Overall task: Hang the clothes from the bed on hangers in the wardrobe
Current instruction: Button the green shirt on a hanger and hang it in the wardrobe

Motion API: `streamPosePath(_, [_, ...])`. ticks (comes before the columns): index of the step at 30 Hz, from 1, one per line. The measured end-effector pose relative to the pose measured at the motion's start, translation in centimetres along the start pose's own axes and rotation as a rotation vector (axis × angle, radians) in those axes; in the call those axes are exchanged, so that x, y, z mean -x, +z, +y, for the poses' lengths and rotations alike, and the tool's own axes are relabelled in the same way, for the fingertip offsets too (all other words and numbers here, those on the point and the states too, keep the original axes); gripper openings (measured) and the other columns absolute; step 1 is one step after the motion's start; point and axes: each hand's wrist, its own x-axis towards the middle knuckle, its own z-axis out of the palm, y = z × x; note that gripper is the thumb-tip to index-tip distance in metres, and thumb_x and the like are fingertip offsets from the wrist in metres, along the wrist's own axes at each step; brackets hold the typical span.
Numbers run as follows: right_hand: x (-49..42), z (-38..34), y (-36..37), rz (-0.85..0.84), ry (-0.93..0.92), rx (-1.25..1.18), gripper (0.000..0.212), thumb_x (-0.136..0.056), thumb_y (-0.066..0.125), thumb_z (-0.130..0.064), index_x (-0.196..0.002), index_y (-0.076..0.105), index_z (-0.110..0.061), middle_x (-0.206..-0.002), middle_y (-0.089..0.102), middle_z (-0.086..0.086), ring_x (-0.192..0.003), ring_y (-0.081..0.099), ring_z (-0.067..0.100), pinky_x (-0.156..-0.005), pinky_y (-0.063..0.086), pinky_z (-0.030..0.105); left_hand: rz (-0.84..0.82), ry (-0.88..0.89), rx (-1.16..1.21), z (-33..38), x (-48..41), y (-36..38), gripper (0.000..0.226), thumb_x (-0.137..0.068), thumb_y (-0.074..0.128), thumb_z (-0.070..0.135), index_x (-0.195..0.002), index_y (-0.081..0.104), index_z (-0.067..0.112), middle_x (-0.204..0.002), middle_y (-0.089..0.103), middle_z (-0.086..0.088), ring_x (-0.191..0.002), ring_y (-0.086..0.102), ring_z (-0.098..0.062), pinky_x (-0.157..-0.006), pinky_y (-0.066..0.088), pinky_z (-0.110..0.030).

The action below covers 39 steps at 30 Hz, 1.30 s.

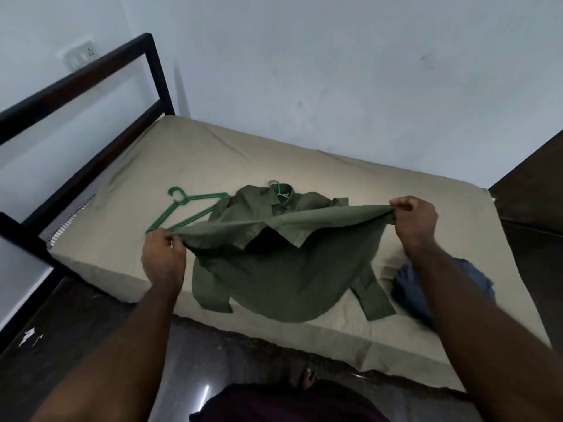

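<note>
An olive-green shirt [283, 278] hangs stretched between my hands above the beige mattress [158, 166]. My left hand [163, 257] pinches one end of its lifted edge, and my right hand [416, 222] grips the other end. Behind it lies a second olive-green shirt [259, 205] with a green hanger hook [275, 185] poking out at its collar. A loose green hanger [185, 208] lies flat on the mattress to the left of that shirt. A blue garment [408, 293] sits crumpled on the bed under my right forearm, partly hidden.
A black metal bed frame [91, 68] runs along the left side and head of the bed. A dark wooden surface [533, 184] stands at the right edge. White walls close off the far side. Dark floor [76, 330] lies in front of the bed.
</note>
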Motion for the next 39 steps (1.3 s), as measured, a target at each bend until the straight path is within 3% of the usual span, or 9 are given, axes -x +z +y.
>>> streamPosePath(3, [-0.2,0.1,-0.9,0.050,-0.064,0.143,0.032,-0.083,0.048,0.011,-0.097,0.070,-0.008,-0.092,0.065,0.002,-0.085,0.059,0.015,-0.067,0.042,0.008,-0.017,-0.136,0.113,-0.2,-3.0,1.2,0.009,-0.088,0.056,0.006,-0.096,0.057,0.001,-0.099,0.060,-0.024,-0.086,0.059,-0.038,-0.073,0.048,-0.044])
streamPosePath(6, [-1.2,2.2,-0.7,0.079,0.057,0.176,0.030,-0.082,0.051,0.009,-0.096,0.072,-0.009,-0.095,0.070,0.007,-0.090,0.064,0.022,-0.088,0.053,0.030,-0.158,-0.550,0.387,-1.3,-4.5,3.4,0.013,-0.084,0.056,-0.002,-0.090,0.052,0.008,-0.098,0.063,-0.027,-0.075,0.067,-0.036,-0.062,0.059,-0.044])
streamPosePath(8, [-1.9,3.0,-1.1,0.093,0.184,0.082,0.026,-0.082,0.054,0.007,-0.092,0.071,-0.009,-0.094,0.071,0.014,-0.088,0.068,0.031,-0.079,0.059,0.042,-0.163,-0.616,0.521,-0.5,-4.8,3.3,0.013,-0.086,0.053,-0.006,-0.090,0.054,0.007,-0.093,0.064,-0.024,-0.061,0.063,-0.028,-0.051,0.057,-0.032])
streamPosePath(12, [-2.2,1.9,-1.4,0.020,0.212,-0.063,0.025,-0.081,0.054,0.012,-0.083,0.067,-0.008,-0.088,0.067,0.017,-0.069,0.063,0.024,-0.048,0.054,0.023,-0.369,-0.281,0.507,3.2,-4.7,3.2,0.018,-0.088,0.051,-0.005,-0.099,0.052,0.009,-0.081,0.061,-0.015,-0.060,0.056,-0.019,-0.045,0.048,-0.018])
streamPosePath(16, [1.4,0.1,2.0,-0.256,0.013,0.132,0.016,-0.085,0.063,0.002,-0.089,0.074,-0.008,-0.087,0.072,0.012,-0.073,0.066,0.023,-0.067,0.058,0.031,-0.708,-0.058,0.402,7.7,0.7,6.6,0.020,-0.083,0.067,0.000,-0.096,0.062,0.014,-0.089,0.068,-0.016,-0.073,0.065,-0.028,-0.067,0.055,-0.031])
streamPosePath(20, [6.6,-2.3,6.5,-0.474,-0.223,0.279,0.012,-0.088,0.067,-0.009,-0.091,0.077,-0.013,-0.089,0.074,0.000,-0.079,0.066,0.011,-0.068,0.046,0.012,-0.964,0.201,0.291,12.4,7.7,9.1,0.032,-0.081,0.077,0.026,-0.108,0.063,0.015,-0.092,0.065,0.001,-0.085,0.061,-0.015,-0.071,0.044,-0.020])
streamPosePath(29, [6.9,-8.8,4.9,-0.388,-0.234,-0.069,0.019,-0.087,0.062,0.004,-0.089,0.073,-0.011,-0.078,0.070,-0.002,-0.067,0.063,0.005,-0.066,0.052,0.016,-0.588,0.062,-0.075,10.6,9.6,11.4,0.025,-0.089,0.058,0.030,-0.101,0.060,0.009,-0.102,0.066,-0.017,-0.098,0.062,-0.037,-0.078,0.050,-0.039])
streamPosePath(36, [3.5,-7.0,1.1,-0.281,-0.094,-0.129,0.027,-0.091,0.054,0.004,-0.081,0.063,-0.019,-0.076,0.066,0.000,-0.063,0.059,0.009,-0.054,0.048,0.021,-0.368,-0.361,0.337,7.9,8.4,13.7,0.019,-0.097,0.045,0.018,-0.098,0.053,0.000,-0.098,0.061,-0.023,-0.094,0.060,-0.038,-0.080,0.049,-0.042])
streamPosePath(39, [2.4,-6.5,-0.1,-0.271,-0.031,-0.155,0.023,-0.092,0.055,0.004,-0.081,0.063,-0.015,-0.073,0.065,0.002,-0.058,0.058,0.010,-0.051,0.049,0.023,-0.365,-0.272,0.398,9.2,6.2,13.2,0.010,-0.092,0.054,0.018,-0.095,0.054,0.008,-0.097,0.064,-0.015,-0.093,0.061,-0.032,-0.084,0.051,-0.043])
